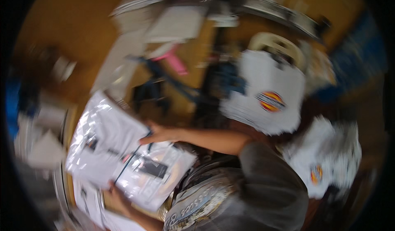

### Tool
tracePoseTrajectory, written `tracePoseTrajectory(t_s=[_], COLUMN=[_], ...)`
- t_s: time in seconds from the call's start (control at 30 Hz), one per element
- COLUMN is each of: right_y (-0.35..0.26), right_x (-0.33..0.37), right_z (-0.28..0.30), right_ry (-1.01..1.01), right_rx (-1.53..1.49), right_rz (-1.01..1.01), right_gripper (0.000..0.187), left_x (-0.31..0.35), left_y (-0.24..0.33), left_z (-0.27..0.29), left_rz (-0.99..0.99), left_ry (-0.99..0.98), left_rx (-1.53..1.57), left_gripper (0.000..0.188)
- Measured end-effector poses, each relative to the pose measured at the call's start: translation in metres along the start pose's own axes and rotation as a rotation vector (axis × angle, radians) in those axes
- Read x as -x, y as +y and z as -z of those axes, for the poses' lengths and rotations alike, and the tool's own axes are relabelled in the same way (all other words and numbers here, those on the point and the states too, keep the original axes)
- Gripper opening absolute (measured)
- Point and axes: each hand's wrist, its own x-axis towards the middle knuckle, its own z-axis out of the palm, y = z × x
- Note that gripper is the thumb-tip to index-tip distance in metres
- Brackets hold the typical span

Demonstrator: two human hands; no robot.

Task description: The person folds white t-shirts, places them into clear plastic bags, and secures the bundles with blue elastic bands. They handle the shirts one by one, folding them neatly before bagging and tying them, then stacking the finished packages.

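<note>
A bundle of folded white shirts in clear plastic bags (111,138) lies in front of me, with a dark cord (128,164) running across it. My right hand (159,134) grips the bundle's upper edge where the cord meets it. On the opposite edge, at the cord's other end, my left hand (118,198) holds the bundle, its fingers partly hidden and blurred. The shiny plastic shows a dark label (153,167) near my body. More white wrapped goods (88,198) lie under and beside the bundle at lower left.
Right of me, a pile of white shirts with a red-and-yellow print (267,82) rests on a cream plastic chair (282,41). A second white pile (323,161) sits nearer. Beyond the bundle are a pink object (176,62) and white sheets (175,23). Motion blurs everything.
</note>
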Motion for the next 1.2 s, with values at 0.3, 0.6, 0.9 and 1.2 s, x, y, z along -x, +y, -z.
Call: tracePoseTrajectory(t_s=[0.3, 0.6, 0.9, 1.2], right_y=[-0.002, 0.01, -0.019, -0.126], right_x=[0.209, 0.452, 0.758, 1.046], right_z=[0.031, 0.021, 0.047, 0.091], right_ry=[0.462, 1.499, 2.236, 2.329], right_rx=[-0.474, -0.676, 0.102, 0.642], right_rz=[0.339, 0.583, 0.491, 0.02], right_gripper=[0.048, 0.044, 0.053, 0.047], left_x=[0.026, 0.189, 0.508, 0.802], left_y=[0.03, 0.103, 0.116, 0.085], left_z=[-0.079, -0.115, -0.133, -0.091], left_rz=[-0.498, -0.882, -1.129, -1.162], left_ry=[-1.16, -2.16, -2.484, -2.638], left_rx=[0.819, 0.442, 0.438, 0.946], left_gripper=[0.092, 0.103, 0.076, 0.062])
